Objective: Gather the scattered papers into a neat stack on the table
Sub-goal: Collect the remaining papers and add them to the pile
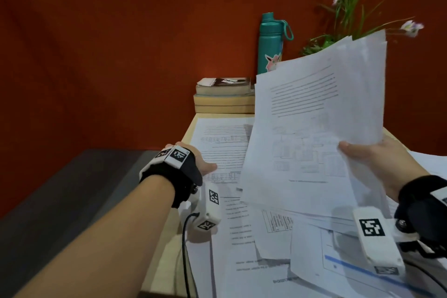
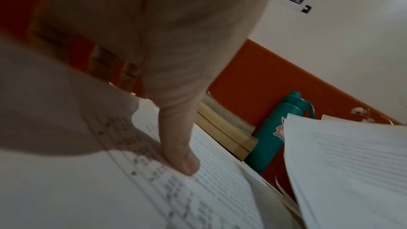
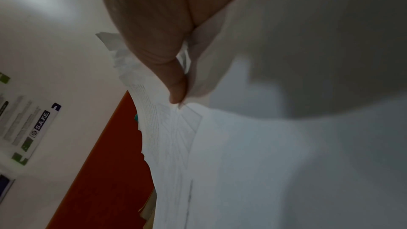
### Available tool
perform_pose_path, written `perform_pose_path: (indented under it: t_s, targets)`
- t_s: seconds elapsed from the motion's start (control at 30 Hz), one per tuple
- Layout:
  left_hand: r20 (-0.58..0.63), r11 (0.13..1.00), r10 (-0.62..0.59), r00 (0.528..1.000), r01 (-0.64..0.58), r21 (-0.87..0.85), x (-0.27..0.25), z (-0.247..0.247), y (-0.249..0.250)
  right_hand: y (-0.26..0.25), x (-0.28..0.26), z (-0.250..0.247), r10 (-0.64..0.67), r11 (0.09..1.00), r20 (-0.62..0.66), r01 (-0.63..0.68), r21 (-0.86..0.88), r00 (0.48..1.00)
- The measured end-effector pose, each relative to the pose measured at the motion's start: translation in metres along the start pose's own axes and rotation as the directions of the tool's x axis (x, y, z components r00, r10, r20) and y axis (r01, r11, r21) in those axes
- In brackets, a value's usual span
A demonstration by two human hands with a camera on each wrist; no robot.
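My right hand (image 1: 355, 152) holds a fanned bundle of printed papers (image 1: 314, 116) up above the table, thumb on the front and fingers behind. In the right wrist view the right hand (image 3: 178, 93) pinches that bundle (image 3: 242, 163) at its edge. My left hand (image 1: 205, 166) is at the table's left edge, its thumb on top of a printed sheet (image 1: 222, 138) and its fingers hidden under it. The left wrist view shows the left thumb (image 2: 182, 154) pressed on the sheet (image 2: 220, 189). Several more papers (image 1: 254, 249) lie scattered and overlapping on the light wooden table (image 1: 167, 256).
A stack of books (image 1: 225, 97) sits at the table's far edge, with a teal bottle (image 1: 269, 46) and a flowering plant (image 1: 350, 12) behind it. An orange partition (image 1: 121, 55) backs the table. A black cable (image 1: 185, 249) hangs by my left wrist.
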State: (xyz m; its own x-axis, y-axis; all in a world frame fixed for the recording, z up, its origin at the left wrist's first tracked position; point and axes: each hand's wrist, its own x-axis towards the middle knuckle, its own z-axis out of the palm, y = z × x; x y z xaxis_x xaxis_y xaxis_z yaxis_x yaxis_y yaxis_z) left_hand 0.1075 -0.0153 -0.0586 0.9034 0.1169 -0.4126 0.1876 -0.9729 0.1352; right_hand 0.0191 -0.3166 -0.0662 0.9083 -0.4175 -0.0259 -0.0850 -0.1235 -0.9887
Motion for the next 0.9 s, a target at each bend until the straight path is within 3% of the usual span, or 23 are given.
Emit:
perform_pose_path:
  t_s: [0.17,0.3,0.4,0.53,0.63,0.73,0.83,0.9]
  targets:
    - [-0.066,0.987,0.008,0.998,-0.019,-0.160,0.017,0.003,-0.006,-0.011,-0.002,-0.004,-0.051,0.997,-0.012,0.052,0.056,0.999]
    - [-0.216,0.924,-0.021,0.976,-0.064,-0.378,0.015,-0.009,-0.006,-0.013,0.001,-0.007,-0.066,0.996,-0.010,0.066,0.057,0.998]
    - [-0.110,0.847,-0.053,0.993,-0.014,-0.532,0.000,-0.021,-0.017,-0.010,0.006,-0.009,-0.058,0.996,-0.019,0.059,0.062,0.998]
    - [0.056,0.949,-0.033,0.998,0.049,-0.313,-0.030,0.000,-0.028,-0.006,0.008,-0.001,-0.070,0.994,-0.010,0.071,0.086,0.997]
    - [-0.008,0.972,-0.069,0.998,0.065,-0.227,-0.040,0.017,-0.022,-0.003,0.007,0.009,-0.069,0.995,-0.001,0.069,0.075,0.998]
    - [-0.037,0.958,-0.073,0.997,0.059,-0.281,-0.041,0.028,-0.012,-0.002,0.005,0.016,-0.065,0.996,0.006,0.064,0.061,0.998]
    - [-0.061,0.875,-0.146,0.987,0.100,-0.474,-0.031,0.035,-0.005,-0.003,0.003,0.017,-0.062,0.996,0.013,0.061,0.067,0.998]
    - [-0.063,0.733,-0.200,0.978,0.107,-0.672,-0.030,0.033,-0.004,-0.006,0.000,0.015,-0.055,0.996,0.006,0.055,0.063,0.998]
